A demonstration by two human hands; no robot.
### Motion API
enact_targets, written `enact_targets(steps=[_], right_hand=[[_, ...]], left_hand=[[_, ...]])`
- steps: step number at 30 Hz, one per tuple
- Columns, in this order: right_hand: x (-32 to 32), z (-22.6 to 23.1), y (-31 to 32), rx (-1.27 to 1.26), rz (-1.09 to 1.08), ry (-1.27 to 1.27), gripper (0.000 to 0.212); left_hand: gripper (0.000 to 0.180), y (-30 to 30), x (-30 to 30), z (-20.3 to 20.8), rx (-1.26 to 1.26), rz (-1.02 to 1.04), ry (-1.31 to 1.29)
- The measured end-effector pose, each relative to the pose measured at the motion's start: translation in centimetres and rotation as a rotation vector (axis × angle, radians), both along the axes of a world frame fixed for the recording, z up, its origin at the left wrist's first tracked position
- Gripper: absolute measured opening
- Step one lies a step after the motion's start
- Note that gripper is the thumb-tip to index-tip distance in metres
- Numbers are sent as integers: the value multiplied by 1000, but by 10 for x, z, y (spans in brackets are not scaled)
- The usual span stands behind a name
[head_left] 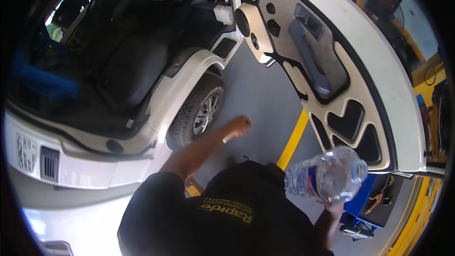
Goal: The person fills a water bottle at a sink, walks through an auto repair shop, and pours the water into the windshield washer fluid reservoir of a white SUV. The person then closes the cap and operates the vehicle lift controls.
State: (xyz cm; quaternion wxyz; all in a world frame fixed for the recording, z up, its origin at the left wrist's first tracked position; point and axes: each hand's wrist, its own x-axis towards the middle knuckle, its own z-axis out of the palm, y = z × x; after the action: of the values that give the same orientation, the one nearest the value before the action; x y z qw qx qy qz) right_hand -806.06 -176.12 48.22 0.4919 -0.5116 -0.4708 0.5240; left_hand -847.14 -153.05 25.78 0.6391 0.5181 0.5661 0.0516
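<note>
My right hand (pixel 334 209) grips a large clear plastic bottle (pixel 334 173) with a blue cap, tilted out to my right. The bottle hides most of the fingers. My left hand (pixel 238 125) is stretched forward over the floor, its fingers curled closed. A small white thing (pixel 229 139) shows at its wrist; whether it is worn or held I cannot make out. Beside my left forearm is the front wheel (pixel 204 111) of a white vehicle (pixel 185 78). Its open door (pixel 315 50), with beige and grey trim, stands ahead and to the right.
Dark seats (pixel 135 68) and blue material (pixel 47 83) are inside the vehicle at left. A white box (pixel 223 14) sits by the door opening. A yellow line (pixel 294 137) crosses the grey floor. At right are a blue cart (pixel 362 194) with tools and yellow framing (pixel 417 208).
</note>
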Motion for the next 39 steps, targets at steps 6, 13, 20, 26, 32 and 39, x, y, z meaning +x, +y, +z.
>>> enact_targets(steps=[6,13,20,26,32,39], right_hand=[[-146,16,159,4,249,113,100],[-263,-3,343,138,265,-366,96],[-367,-83,491,221,149,-401,89],[-446,-178,606,158,64,-317,87],[-487,-202,704,-61,82,-278,86],[-513,-238,758,-43,57,-337,87]], left_hand=[[14,170,-150,76,434,312,-65],[18,301,-233,116,618,365,135],[19,502,-296,78,692,358,28],[37,627,-323,14,1093,182,34],[58,679,-324,17,1047,-46,347],[47,715,-343,3,878,37,224]])
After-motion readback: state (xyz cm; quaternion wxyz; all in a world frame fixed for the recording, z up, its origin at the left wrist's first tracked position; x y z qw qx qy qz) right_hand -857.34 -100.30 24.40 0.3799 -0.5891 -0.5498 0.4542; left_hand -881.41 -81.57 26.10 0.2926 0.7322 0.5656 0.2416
